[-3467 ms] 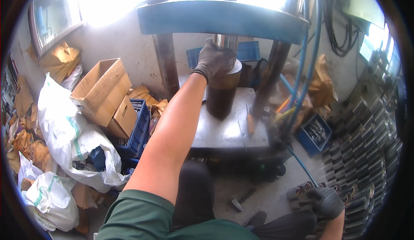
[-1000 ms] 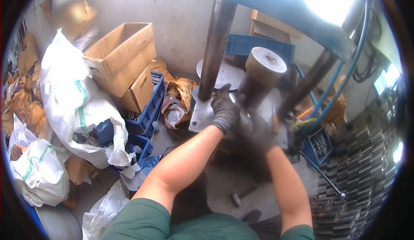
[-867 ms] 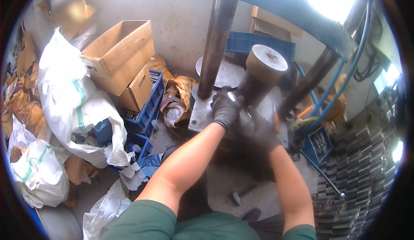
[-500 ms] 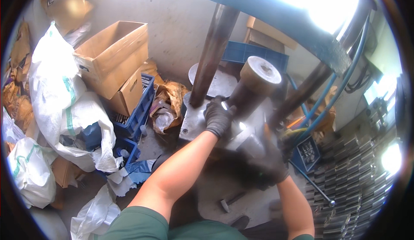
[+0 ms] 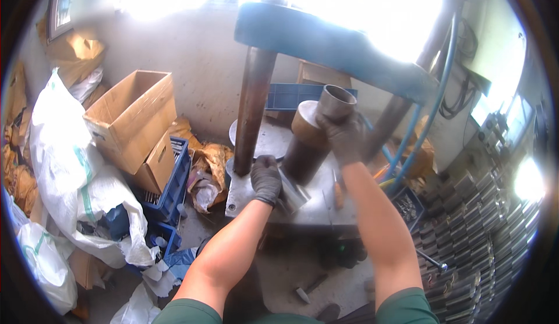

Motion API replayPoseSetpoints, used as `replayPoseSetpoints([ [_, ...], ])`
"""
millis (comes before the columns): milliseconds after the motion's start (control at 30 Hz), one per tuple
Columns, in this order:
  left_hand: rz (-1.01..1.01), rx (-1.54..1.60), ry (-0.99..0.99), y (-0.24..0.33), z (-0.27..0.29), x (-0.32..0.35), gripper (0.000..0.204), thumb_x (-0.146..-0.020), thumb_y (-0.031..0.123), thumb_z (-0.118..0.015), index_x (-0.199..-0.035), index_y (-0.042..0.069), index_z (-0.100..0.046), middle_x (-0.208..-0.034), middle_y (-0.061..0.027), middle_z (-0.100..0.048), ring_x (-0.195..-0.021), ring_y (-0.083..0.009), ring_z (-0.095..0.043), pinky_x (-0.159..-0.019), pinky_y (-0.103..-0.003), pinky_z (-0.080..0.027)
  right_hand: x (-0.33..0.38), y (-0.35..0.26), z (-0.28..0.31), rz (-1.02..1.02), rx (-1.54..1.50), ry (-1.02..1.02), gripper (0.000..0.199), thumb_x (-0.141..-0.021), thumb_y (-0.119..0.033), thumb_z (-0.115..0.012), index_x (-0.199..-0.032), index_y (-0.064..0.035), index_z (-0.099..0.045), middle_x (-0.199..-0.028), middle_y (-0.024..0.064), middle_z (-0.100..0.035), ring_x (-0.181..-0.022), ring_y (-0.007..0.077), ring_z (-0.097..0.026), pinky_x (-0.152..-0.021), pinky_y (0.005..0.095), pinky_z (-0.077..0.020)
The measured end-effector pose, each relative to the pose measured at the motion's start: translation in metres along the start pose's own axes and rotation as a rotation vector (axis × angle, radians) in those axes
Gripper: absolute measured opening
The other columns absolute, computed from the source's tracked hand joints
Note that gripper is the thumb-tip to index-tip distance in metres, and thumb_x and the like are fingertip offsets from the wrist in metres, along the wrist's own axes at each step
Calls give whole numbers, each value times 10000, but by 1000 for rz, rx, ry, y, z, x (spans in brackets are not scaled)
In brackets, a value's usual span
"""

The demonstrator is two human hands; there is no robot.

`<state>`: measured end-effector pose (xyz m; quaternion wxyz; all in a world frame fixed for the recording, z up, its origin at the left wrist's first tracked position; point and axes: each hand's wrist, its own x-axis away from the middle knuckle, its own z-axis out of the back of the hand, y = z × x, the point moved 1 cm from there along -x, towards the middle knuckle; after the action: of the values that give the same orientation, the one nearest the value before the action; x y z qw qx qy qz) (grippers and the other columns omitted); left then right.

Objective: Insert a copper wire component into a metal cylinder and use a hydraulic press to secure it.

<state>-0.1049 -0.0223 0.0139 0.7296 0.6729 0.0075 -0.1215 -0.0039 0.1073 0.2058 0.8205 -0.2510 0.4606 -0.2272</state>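
Gripping the steel sleeve (image 5: 336, 104) atop the brown cylinder (image 5: 303, 146) with the gloved right hand (image 5: 343, 137), steadying it mid press bed (image 5: 317, 207); gloved left hand (image 5: 266, 178) clamped on a metal plate (image 5: 293, 191) near the bed's left edge.

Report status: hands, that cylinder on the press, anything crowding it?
Left hand gloved, gripping a shiny metal piece on the press bed. Right hand clasping the tilted brown cylinder near its top. Press column close on its left.

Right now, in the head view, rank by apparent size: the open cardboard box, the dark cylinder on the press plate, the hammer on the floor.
1. Open cardboard box
2. Dark cylinder
3. Hammer
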Motion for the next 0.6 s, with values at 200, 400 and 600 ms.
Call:
replayPoseSetpoints([
  [200,-467,272,-216,51,15,40,181,-1016,215,-607,-1057,54,-678,-870,-161,-708,-796,-251,-701,-735,-374,-535,46,15,15,382,248,195,559,-857,-475,-768,-1170,-36,-620,-1098,218,-667,-1056,380,-637,-882,486,-499],
  [400,-1005,281,-681,97,17,132,88,-965,14,-592,-1005,19,-670,-828,-111,-725,-655,-205,-714,-613,-333,-557,201,71,110,-439,-526,-541,455,-1026,-462,-585,-1237,-65,-652,-1025,69,-698,-971,146,-622,-886,327,-497],
  [600,-1454,250,-1372,115,28,236,318,-714,48,-744,-1026,90,-700,-877,-75,-689,-759,-267,-674,-680,-395,-555,333,33,209,-932,-800,-484,336,-946,-229,-635,-1233,-54,-647,-960,40,-707,-828,120,-669,-719,275,-550],
])
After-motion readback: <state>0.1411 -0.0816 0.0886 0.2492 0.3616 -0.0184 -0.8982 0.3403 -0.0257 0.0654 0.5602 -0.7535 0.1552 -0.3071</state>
